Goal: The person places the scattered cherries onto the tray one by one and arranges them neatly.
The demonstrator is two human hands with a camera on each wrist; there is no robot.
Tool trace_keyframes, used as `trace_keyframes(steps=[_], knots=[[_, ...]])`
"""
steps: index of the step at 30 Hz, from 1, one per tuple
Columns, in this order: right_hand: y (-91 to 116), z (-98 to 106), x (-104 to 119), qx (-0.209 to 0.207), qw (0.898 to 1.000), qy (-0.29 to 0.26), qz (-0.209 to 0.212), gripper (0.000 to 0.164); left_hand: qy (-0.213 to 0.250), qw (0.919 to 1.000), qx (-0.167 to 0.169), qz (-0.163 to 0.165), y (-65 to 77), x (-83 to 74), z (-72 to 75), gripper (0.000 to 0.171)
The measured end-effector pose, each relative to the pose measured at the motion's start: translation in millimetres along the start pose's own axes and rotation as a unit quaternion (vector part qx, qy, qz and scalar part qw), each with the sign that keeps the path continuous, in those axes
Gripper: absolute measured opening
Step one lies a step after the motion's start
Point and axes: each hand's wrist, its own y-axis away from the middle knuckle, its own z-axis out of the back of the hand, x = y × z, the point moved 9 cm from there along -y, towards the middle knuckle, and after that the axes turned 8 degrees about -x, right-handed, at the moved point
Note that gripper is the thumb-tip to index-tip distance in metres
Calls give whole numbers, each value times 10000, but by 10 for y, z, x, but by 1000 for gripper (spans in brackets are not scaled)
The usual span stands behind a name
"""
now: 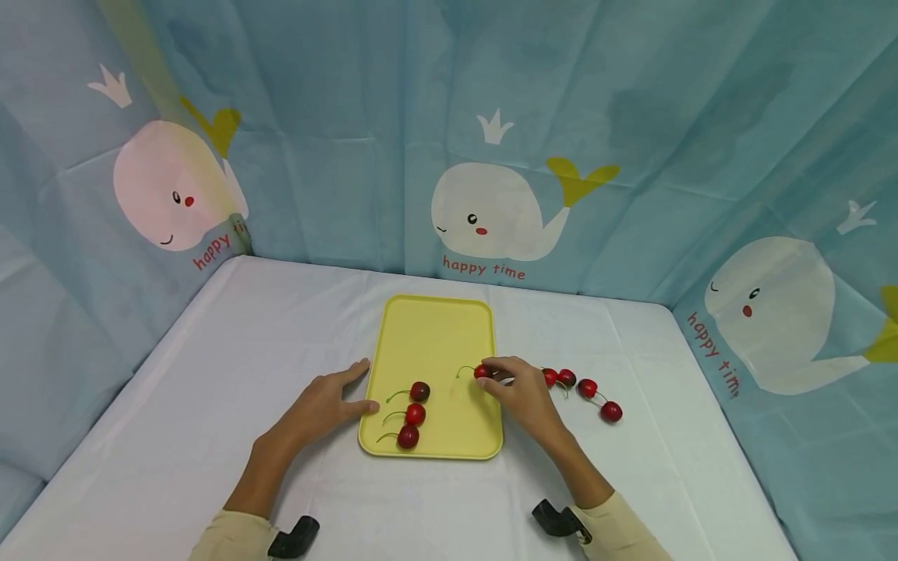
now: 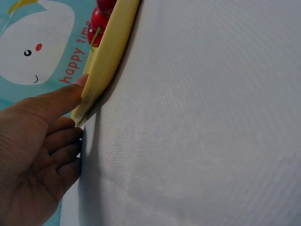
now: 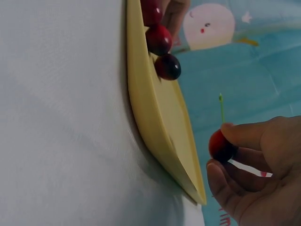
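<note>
A yellow tray (image 1: 442,335) lies on a white-covered table. Along its left side, my left hand (image 1: 321,409) touches the edge, thumb over the rim and forefinger stretched forward beside it. In the left wrist view, that thumb (image 2: 61,100) rests on the tray rim. My right hand (image 1: 525,393) pinches a red cherry (image 1: 481,372) between thumb and fingers, over the tray's right side. The held cherry (image 3: 221,146) has a green stem pointing away from the fingers. Three cherries stand in a column in the tray's lower left: dark (image 1: 420,391), bright red (image 1: 415,414) and deep red (image 1: 408,436).
Several more cherries lie on the cloth right of the tray, among them a red one (image 1: 587,388) and a dark red one (image 1: 611,411). White cloth (image 1: 295,327) covers the table. Blue whale-print curtains (image 1: 330,195) hang behind it and at both sides.
</note>
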Motion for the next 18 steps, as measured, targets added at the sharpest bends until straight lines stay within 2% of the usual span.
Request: trace_keyframes(steps=[8,18], knots=[[-1,-96,106,78,9997,-106,225,32,-11,10000,-8,18,13,-8,13,91],[-21,-254,185,303,9990,-192,271,33,1,10000,-17,-12,12,-22,14,91]])
